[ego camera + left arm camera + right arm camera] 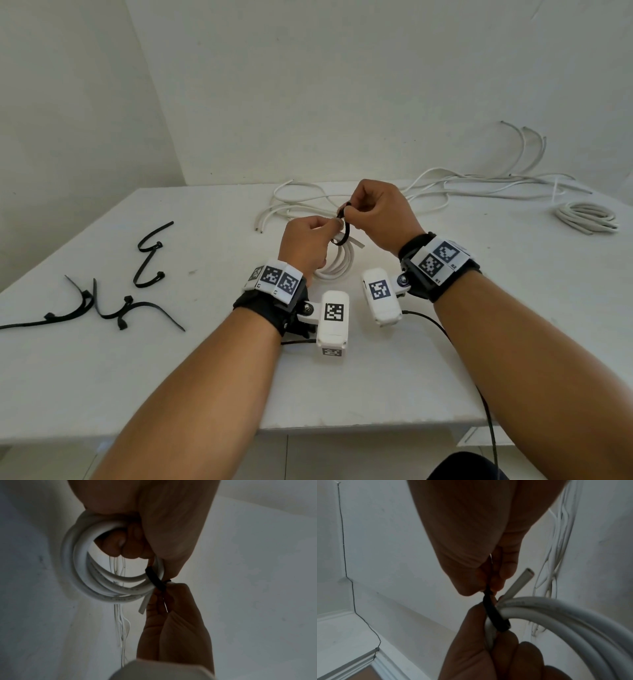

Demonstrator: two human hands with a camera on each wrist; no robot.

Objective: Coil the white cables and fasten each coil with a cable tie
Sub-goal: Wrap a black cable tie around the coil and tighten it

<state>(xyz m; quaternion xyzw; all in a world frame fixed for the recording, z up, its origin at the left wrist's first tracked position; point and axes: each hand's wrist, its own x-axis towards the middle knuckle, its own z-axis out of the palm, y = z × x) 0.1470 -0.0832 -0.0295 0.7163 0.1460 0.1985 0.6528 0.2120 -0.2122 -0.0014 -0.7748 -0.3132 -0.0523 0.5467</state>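
My left hand [329, 228] grips a small coil of white cable [337, 265] just above the white table [205, 377], fingers curled through the loop. A black cable tie [344, 229] circles the coil's strands beside those fingers. My right hand [351, 210] pinches the tie's upper end between thumb and fingertips. In the left wrist view the tie [155, 579] crosses the coil [82, 574] with the right hand [164, 601] under it. The right wrist view shows the tie [494, 616], the coil [556, 615] and a cut cable end [522, 580] sticking out.
Several spare black cable ties [102, 298] lie on the table's left side. Loose white cables [479, 178] sprawl along the back edge by the wall. Another white coil [587, 216] lies at the far right. The table's front edge is near my forearms.
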